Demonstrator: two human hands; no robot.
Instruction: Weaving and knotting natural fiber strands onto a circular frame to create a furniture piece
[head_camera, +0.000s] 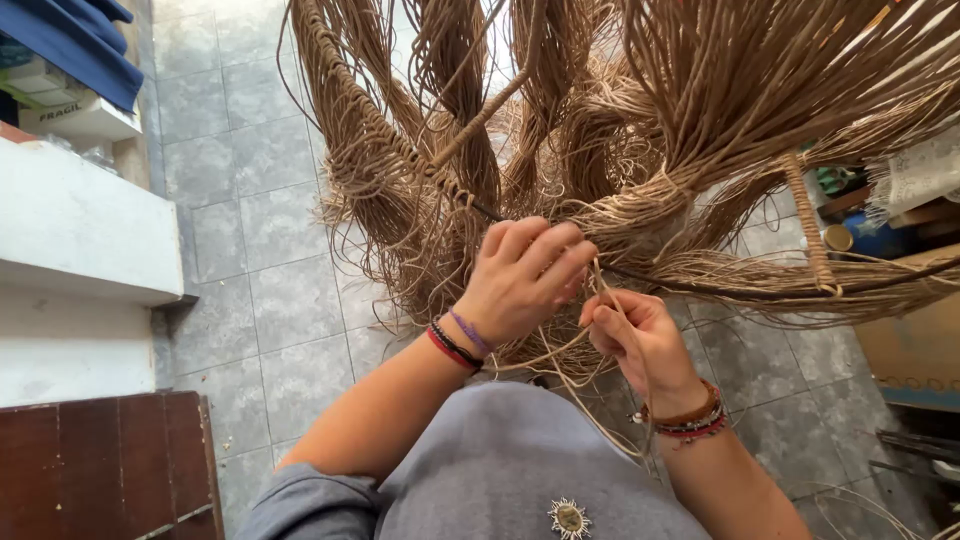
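— What are the hands busy with?

— Both work in a big hanging mass of tan woven fibre cords (640, 120), knotted along a thin dark wire frame (760, 290) that runs across in front of the person. The left hand (520, 275) lies against the cords just under the frame, fingers curled, its grip clenched on a bundle of strands there.

— And the right?

— The right hand (640, 335) sits just beside and a little below the left, its grip pinched on a thin pale loose strand (600, 290) that rises between the two hands and trails down over the grey shirt (520, 460).

— Anything on the wrists?

— Red, black and purple cord bracelets (458, 340) on the left; brown and red beaded bracelets (690, 418) on the right.

— What lies around?

— A grey tiled floor (250, 200) beneath, a white ledge (80, 230) on the left with a dark brown wooden panel (110, 465) below it, and a cardboard box (915, 350) at the right edge.
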